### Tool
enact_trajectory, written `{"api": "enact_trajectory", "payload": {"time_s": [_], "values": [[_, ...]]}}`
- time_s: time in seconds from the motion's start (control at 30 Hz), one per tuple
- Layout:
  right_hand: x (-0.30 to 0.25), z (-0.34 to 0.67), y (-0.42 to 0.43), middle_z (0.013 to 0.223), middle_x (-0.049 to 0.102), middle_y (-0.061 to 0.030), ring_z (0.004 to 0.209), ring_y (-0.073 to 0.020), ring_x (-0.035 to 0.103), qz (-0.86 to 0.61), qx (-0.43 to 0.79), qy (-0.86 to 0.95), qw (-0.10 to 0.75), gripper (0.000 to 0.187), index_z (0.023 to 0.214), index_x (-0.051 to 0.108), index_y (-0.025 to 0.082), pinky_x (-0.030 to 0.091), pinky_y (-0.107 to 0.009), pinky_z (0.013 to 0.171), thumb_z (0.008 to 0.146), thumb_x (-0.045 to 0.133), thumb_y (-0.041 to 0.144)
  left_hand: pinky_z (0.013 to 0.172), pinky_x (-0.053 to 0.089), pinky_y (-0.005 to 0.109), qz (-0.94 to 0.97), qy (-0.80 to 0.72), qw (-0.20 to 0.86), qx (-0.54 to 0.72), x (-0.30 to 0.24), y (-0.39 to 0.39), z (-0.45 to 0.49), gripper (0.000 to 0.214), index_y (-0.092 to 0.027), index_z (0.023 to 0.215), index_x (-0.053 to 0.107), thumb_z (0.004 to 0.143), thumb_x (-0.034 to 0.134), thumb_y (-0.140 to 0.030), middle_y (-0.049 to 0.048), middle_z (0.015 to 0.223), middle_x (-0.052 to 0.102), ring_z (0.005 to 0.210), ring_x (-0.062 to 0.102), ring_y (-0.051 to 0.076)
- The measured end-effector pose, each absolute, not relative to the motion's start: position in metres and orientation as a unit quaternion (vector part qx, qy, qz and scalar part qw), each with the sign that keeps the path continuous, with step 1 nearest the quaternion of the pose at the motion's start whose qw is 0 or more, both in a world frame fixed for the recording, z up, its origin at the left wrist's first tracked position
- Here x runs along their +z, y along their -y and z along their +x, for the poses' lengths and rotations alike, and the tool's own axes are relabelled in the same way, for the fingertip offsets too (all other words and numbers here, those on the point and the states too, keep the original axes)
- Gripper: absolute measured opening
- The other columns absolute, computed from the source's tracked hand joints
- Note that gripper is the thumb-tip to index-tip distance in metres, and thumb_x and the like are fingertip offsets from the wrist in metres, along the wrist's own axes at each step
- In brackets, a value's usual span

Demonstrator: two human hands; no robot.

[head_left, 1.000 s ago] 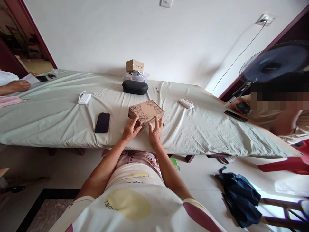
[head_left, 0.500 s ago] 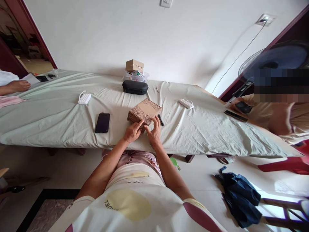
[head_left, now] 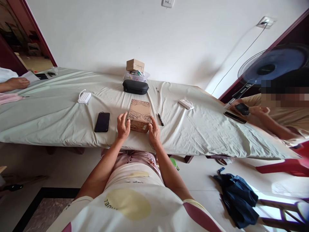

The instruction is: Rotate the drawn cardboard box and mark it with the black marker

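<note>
A brown cardboard box (head_left: 139,110) with dark scribbled flower drawings sits on the cloth straight in front of me, its near side facing me. My left hand (head_left: 123,126) is at the box's left front corner, thumb against it and fingers spread and lifted off. On the other side, my right hand (head_left: 154,130) grips the right front corner, thumb at the front and fingers along the side. A black pen (head_left: 160,119) lies just right of the box. To the left rests a dark phone (head_left: 102,122).
Behind the box are a black zip case (head_left: 135,87), a clear plastic tub (head_left: 145,77) and a smaller carton (head_left: 135,65). White power banks (head_left: 84,97) lie left and right. Another person's hand (head_left: 19,83) holds paper at far left; a person sits at right near a fan (head_left: 265,69).
The box has turned so its near side squarely faces me. My hands have parted from its near corner to its left and right front corners.
</note>
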State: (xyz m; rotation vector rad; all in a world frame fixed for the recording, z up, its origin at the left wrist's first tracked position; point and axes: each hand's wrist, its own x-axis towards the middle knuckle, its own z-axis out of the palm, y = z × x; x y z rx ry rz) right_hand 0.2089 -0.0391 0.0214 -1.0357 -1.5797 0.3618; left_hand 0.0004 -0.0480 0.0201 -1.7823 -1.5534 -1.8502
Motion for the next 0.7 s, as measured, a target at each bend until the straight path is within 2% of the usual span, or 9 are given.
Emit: {"api": "enact_trajectory", "payload": {"time_s": [0.13,0.3,0.37,0.6,0.7], "values": [[0.0218,0.2098,0.0394,0.138,0.069,-0.0123,0.111,-0.0238,0.071,-0.451,0.181,0.655,0.579,0.060,0.150,0.055,0.022,0.060,-0.040,0.095,0.101,0.046,0.056,0.115,0.046,0.044,-0.650,0.487,0.004,-0.584,0.0203,0.0454,0.0021,0.052,-0.020,0.143,0.055,0.106,0.040,-0.054,0.0159,0.134,0.065,0.130,0.059,0.026],[0.0182,0.2112,0.0366,0.144,0.064,-0.0134,0.119,-0.0248,0.067,-0.454,0.193,0.653,0.575,0.067,0.151,0.052,0.025,0.061,-0.036,0.088,0.093,0.060,0.059,0.114,0.049,0.044,-0.663,0.472,-0.023,-0.580,0.0185,0.0424,-0.0011,0.047,-0.021,0.141,0.056,0.106,0.043,-0.050,0.0151,0.137,0.065,0.129,0.061,0.025],[0.0168,0.2111,0.0353,0.146,0.062,-0.0139,0.118,-0.0243,0.066,-0.458,0.180,0.653,0.576,0.069,0.153,0.050,0.025,0.061,-0.036,0.087,0.093,0.060,0.058,0.114,0.048,0.045,-0.665,0.471,-0.029,-0.579,0.0181,0.0414,-0.0017,0.045,-0.022,0.140,0.057,0.106,0.044,-0.048,0.0145,0.137,0.066,0.130,0.061,0.025],[0.0176,0.2114,0.0318,0.130,0.071,-0.0108,0.110,-0.0221,0.067,-0.453,0.153,0.664,0.574,0.064,0.155,0.048,0.023,0.059,-0.039,0.093,0.097,0.056,0.050,0.114,0.048,0.045,-0.654,0.485,-0.022,-0.580,0.0173,0.0401,0.0030,0.039,-0.022,0.137,0.057,0.105,0.047,-0.043,0.0133,0.133,0.066,0.128,0.061,0.025],[0.0189,0.2123,0.0314,0.135,0.069,-0.0100,0.116,-0.0225,0.066,-0.452,0.157,0.663,0.576,0.060,0.153,0.051,0.025,0.057,-0.041,0.100,0.098,0.053,0.049,0.115,0.047,0.045,-0.662,0.479,-0.021,-0.576,0.0172,0.0409,0.0041,0.042,-0.022,0.141,0.054,0.104,0.050,-0.042,0.0142,0.136,0.064,0.131,0.059,0.026]]}}
